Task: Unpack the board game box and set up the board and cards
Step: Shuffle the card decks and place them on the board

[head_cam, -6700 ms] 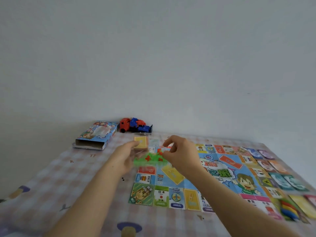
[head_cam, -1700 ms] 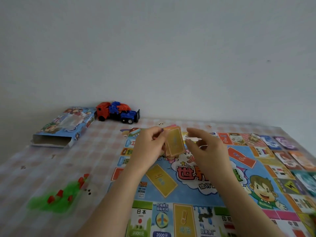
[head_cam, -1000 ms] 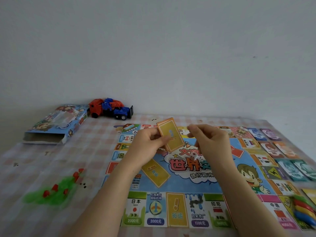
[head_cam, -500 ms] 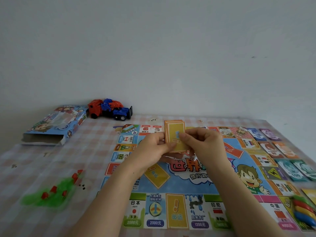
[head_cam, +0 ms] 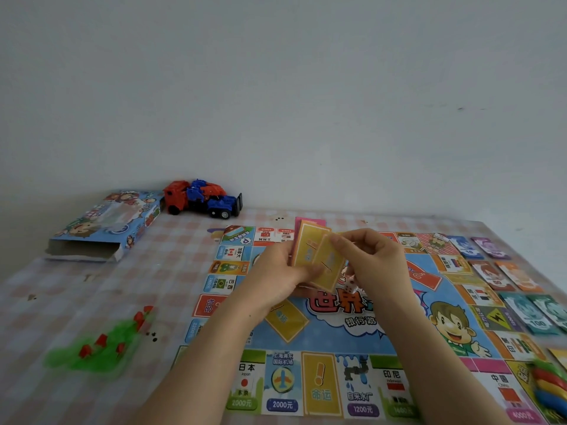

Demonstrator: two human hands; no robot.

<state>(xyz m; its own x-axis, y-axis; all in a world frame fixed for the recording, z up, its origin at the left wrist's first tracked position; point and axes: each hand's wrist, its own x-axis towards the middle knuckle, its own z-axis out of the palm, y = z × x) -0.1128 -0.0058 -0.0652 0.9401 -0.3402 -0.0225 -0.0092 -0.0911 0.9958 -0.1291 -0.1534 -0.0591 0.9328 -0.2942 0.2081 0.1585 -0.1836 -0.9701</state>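
Stack of yellow and pink paper cards held upright above colourful printed game board on checked-cloth counter, likely for sorting by colour. Left grip curled round stack's lower left edge. Right grip pinches tilted front yellow card, probably to slide it off. Stack sits between both grips.

Board title partly hidden behind right hand. Coloured pieces cut off at right edge. Green pieces blurred. Cards: print unreadable.
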